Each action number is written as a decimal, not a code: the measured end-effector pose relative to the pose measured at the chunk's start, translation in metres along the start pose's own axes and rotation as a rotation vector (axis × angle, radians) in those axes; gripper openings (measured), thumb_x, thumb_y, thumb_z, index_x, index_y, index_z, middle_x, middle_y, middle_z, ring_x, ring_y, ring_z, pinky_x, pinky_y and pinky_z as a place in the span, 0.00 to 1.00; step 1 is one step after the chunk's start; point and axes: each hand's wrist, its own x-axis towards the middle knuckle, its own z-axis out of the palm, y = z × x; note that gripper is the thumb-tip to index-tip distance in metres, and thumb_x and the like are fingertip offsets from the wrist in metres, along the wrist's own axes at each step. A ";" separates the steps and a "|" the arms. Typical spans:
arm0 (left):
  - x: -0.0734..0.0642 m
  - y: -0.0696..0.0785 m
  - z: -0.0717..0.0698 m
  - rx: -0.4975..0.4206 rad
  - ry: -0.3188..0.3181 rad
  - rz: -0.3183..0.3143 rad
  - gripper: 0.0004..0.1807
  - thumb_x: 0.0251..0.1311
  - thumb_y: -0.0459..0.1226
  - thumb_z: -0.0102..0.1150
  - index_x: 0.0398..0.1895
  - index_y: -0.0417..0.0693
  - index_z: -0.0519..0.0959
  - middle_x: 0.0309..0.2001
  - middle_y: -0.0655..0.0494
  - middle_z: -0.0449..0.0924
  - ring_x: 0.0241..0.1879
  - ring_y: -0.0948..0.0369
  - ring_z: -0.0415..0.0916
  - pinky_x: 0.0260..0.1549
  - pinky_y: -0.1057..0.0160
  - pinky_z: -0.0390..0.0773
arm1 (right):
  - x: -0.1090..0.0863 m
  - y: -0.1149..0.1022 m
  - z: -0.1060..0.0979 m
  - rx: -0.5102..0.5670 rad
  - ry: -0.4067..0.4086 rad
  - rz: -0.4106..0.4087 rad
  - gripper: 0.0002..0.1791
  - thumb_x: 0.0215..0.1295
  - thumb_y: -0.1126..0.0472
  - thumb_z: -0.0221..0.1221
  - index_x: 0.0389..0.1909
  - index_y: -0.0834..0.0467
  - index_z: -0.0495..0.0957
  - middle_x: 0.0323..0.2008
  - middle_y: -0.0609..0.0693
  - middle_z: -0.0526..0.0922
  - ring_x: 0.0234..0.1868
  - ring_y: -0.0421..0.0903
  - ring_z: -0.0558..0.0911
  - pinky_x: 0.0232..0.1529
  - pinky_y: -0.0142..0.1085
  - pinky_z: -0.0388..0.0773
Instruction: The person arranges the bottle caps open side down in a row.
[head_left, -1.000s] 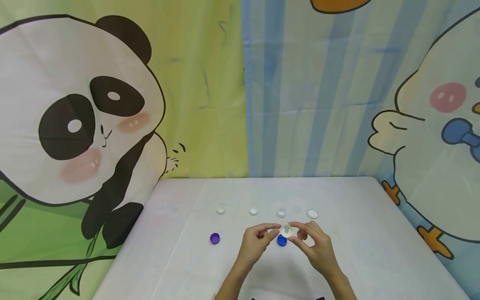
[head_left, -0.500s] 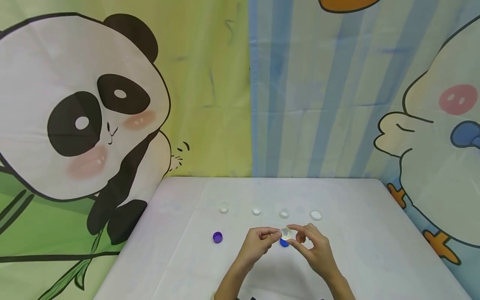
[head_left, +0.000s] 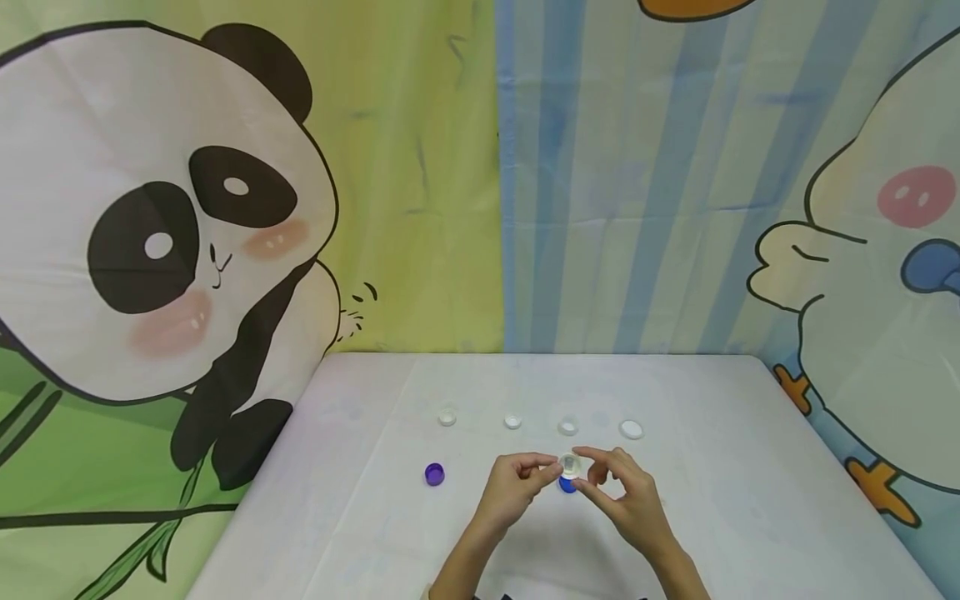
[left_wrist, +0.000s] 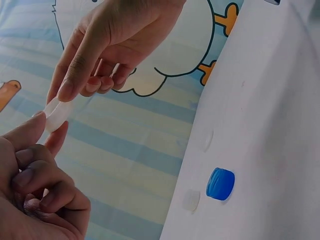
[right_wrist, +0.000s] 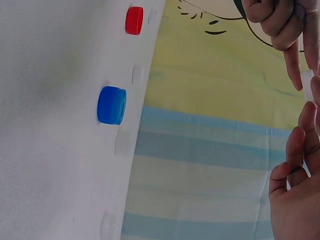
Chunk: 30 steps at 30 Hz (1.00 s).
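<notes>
Held above the table between both hands is a small round translucent white cap [head_left: 569, 466]; something greyish shows at its middle. My left hand [head_left: 512, 494] pinches its left edge between thumb and index finger, the other fingers curled in. On the right edge, my right hand [head_left: 628, 498] grips it with thumb and fingertips. The left wrist view shows the cap [left_wrist: 58, 114] edge-on between the two hands. A blue bottle cap [head_left: 567, 484] lies below, partly hidden by the held cap in the head view. Further left sits a purple cap [head_left: 434, 474].
A row of pale caps lies farther back: a leftmost one [head_left: 447, 417], a small white one [head_left: 512, 422], a clear one [head_left: 567, 427] and a wider white one [head_left: 632, 429]. The right wrist view shows a red-looking cap [right_wrist: 134, 20]. Printed curtains [head_left: 420, 208] hang behind the white table [head_left: 375, 533].
The head view has shifted slightly. The held cap has come a little lower over the blue cap, covering more of it. Both hands keep their grip.
</notes>
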 end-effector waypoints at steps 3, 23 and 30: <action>-0.002 0.003 -0.001 0.021 0.039 0.044 0.12 0.50 0.44 0.62 0.35 0.47 0.83 0.13 0.62 0.62 0.15 0.69 0.56 0.14 0.73 0.58 | -0.005 0.011 0.003 0.008 -0.010 0.024 0.27 0.38 0.73 0.68 0.45 0.60 0.76 0.22 0.41 0.71 0.25 0.38 0.71 0.31 0.25 0.63; -0.015 0.029 0.000 0.208 0.138 0.703 0.08 0.50 0.32 0.62 0.35 0.40 0.82 0.08 0.55 0.65 0.11 0.74 0.54 0.07 0.78 0.56 | -0.013 0.021 0.004 0.315 -0.172 0.284 0.14 0.67 0.71 0.41 0.36 0.57 0.76 0.24 0.52 0.75 0.30 0.42 0.73 0.33 0.33 0.70; -0.006 0.010 0.001 0.335 0.158 0.861 0.10 0.49 0.35 0.63 0.37 0.43 0.82 0.11 0.63 0.69 0.13 0.77 0.55 0.11 0.82 0.59 | -0.009 0.016 0.002 0.449 -0.230 0.335 0.17 0.70 0.69 0.35 0.33 0.63 0.74 0.25 0.58 0.73 0.29 0.45 0.71 0.32 0.35 0.68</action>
